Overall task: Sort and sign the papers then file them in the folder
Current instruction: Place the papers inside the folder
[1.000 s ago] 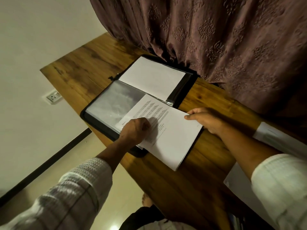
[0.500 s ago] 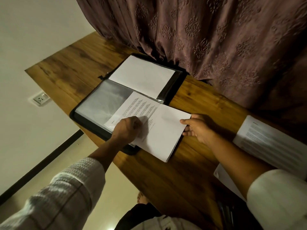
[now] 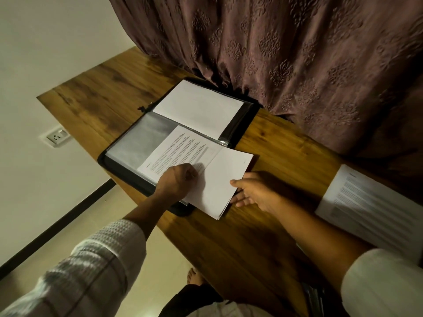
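Centre frame: papers (image 3: 212,177) half on open folder (image 3: 130,154), half on wood table (image 3: 251,243). Grips their right edge, right hand (image 3: 256,193), thumb atop. Rests curled left hand (image 3: 177,181) on them; grasp unclear. Curtain (image 3: 297,65) top right; socket (image 3: 56,137) on wall (image 3: 45,53), left.

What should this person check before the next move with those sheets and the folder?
1. The folder lies open on the table: ok.
2. The printed sheets are fully inside the clear sleeve: not ok, one end sticks out.
3. The right hand grips the sheets' free edge: ok.
4. The left hand holds the sleeve mouth open: cannot tell.
5. The sheets are signed: cannot tell, text too small.
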